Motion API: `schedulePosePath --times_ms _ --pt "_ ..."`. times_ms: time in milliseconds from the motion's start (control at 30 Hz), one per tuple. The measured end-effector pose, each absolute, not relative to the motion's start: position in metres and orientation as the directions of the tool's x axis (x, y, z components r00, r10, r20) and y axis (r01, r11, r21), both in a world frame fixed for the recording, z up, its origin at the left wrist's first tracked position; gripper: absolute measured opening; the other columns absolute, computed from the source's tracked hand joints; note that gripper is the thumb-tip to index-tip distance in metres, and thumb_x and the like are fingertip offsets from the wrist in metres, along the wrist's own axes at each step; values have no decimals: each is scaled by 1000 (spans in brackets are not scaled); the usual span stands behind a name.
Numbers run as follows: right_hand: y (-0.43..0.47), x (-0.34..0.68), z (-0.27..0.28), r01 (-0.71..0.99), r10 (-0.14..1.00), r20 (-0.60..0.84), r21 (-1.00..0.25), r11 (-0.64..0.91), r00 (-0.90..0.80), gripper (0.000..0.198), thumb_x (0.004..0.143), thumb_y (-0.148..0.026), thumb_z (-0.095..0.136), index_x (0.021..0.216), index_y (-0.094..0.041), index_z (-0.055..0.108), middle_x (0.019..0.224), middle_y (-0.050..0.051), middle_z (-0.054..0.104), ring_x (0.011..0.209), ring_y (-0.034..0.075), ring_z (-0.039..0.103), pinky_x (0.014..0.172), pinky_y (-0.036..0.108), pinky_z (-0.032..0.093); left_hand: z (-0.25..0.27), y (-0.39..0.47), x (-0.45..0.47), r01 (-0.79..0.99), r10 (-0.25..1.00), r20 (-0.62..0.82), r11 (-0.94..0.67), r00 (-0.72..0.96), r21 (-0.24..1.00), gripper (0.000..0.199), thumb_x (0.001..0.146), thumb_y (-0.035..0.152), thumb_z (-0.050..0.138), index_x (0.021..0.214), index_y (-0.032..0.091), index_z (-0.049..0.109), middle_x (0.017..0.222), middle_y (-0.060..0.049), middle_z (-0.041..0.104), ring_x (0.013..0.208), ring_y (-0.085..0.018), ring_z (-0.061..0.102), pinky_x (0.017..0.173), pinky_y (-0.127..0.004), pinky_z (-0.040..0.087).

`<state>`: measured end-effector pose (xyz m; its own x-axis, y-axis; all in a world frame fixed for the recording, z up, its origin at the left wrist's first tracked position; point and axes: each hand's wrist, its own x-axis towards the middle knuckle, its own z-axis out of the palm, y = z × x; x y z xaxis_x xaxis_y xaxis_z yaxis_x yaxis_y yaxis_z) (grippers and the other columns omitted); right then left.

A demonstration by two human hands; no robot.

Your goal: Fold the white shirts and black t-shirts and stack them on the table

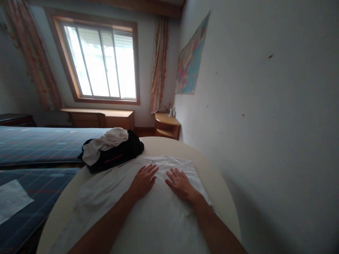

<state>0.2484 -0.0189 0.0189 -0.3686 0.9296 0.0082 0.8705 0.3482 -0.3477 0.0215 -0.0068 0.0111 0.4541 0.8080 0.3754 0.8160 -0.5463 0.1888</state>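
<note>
A white shirt [156, 218] lies spread on a round cream table [219, 173], its collar end towards the far edge. My left hand [143, 180] rests flat on the upper part of the cloth, fingers spread and pointing away. To its right, my right hand [180, 182] also lies flat on the fabric with its fingers apart. Neither hand holds anything. Slight wrinkles run across the shirt near the left side and around the collar. My forearms cover parts of the lower cloth.
At the table's far left sits a black garment pile [113, 157] with a crumpled white cloth [108, 141] on top. Plaid mattresses [45, 141] stand to the left, one with a paper sheet [13, 199]. A wall [278, 148] rises close on the right. A wooden corner shelf [167, 121] stands beyond.
</note>
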Motion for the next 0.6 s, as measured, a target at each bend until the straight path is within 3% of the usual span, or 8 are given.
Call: schedulePosePath --times_ms 100,233,333,467,600 --pt "-15 252 17 851 931 26 -399 343 -363 49 101 -40 27 143 -23 46 158 7 30 148 25 17 119 51 10 12 -18 36 724 754 328 -648 569 237 52 97 32 40 149 28 35 155 -2 37 143 -20 32 117 -41 27" --pt "-10 259 13 830 925 184 -410 379 -331 42 92 -19 37 128 -13 58 147 13 46 140 19 36 117 36 22 12 -26 44 645 691 216 -722 690 248 61 94 38 48 152 32 27 159 -2 27 145 -27 26 117 -47 26" --pt "-8 265 12 880 950 196 -368 301 -243 45 90 -26 43 132 -14 56 147 13 47 140 21 35 117 39 20 16 -26 49 662 705 193 -709 683 246 57 93 46 49 147 30 37 155 -4 37 142 -29 33 115 -49 29" --pt "-9 269 11 944 983 107 -281 171 -147 61 92 -47 42 147 -20 40 157 9 30 147 27 19 118 48 8 17 -28 68 742 788 266 -614 556 270 41 98 48 40 127 26 58 142 -6 53 133 -27 45 110 -47 35" --pt "-13 269 11 961 986 70 -223 161 -149 68 92 -56 38 151 -22 32 161 6 21 148 27 11 118 47 3 10 -35 79 786 828 341 -544 445 293 36 94 43 49 125 26 58 142 -6 53 133 -27 45 113 -47 29"
